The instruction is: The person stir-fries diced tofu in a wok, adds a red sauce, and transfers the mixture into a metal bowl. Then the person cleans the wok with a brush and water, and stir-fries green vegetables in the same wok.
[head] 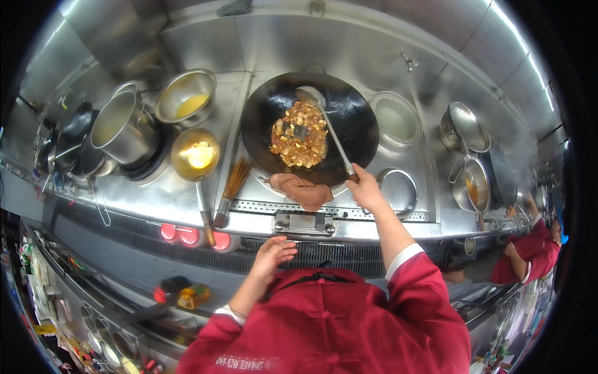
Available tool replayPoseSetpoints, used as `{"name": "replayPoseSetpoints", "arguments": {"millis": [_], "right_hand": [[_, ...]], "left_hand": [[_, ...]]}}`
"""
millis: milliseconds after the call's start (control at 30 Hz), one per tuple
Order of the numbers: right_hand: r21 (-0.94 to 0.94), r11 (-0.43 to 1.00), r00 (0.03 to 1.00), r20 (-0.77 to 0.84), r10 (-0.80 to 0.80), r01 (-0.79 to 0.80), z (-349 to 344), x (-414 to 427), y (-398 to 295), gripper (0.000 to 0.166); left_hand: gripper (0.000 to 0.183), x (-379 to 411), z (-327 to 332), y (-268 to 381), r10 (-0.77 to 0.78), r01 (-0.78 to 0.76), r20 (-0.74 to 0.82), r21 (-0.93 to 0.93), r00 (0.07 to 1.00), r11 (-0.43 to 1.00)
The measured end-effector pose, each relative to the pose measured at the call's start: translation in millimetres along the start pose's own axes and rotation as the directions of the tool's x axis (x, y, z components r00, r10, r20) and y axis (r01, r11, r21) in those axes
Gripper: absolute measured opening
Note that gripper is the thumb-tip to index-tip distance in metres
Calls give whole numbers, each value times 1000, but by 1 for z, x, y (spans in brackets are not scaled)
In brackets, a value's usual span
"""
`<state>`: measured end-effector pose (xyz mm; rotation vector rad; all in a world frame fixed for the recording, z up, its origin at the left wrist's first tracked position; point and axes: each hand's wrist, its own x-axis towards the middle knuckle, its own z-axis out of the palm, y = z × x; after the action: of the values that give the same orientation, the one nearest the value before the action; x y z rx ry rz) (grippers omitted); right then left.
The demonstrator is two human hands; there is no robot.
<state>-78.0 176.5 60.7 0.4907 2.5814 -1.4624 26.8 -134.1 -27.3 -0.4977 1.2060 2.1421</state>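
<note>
My right hand (366,188) grips the handle end of a long metal wok ladle (337,140). The ladle's bowl rests in a large black wok (355,117), at the far edge of a heap of browned, chopped food (299,140). Some dark pieces lie in the middle of that heap. A folded brown cloth (303,190) is draped over the wok's near rim, left of my right hand. My left hand (273,255) hangs in front of the stove edge with its fingers loosely apart, holding nothing and touching neither wok nor cloth.
Left of the wok lie a bamboo wok brush (233,182), a ladle with shiny liquid (196,154), a steel bowl of yellow liquid (187,98) and a tall steel pot (121,126). Rightward are a water-filled basin (397,121), a strainer (465,121) and a co-worker (523,252).
</note>
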Motion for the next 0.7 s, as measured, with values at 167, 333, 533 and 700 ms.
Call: {"name": "replayPoseSetpoints", "arguments": {"millis": [167,333,533,700], "right_hand": [[-258,952,965,241,-104,167,-14,-48,11,61],[-141,979,929,322,184,-145,-66,-118,-3,61],[-105,988,994,18,-112,113,-34,-99,62,59],[16,1000,1000,-4,12,-12,-17,-143,71,59]], "left_hand": [[30,2,1,5,8,-8,9,19,1000,1000],[37,28,9,16,55,-57,93,27,994,998],[55,108,65,53,-87,86,11,70,996,994],[43,171,71,58,-48,46,-41,-53,998,998]]}}
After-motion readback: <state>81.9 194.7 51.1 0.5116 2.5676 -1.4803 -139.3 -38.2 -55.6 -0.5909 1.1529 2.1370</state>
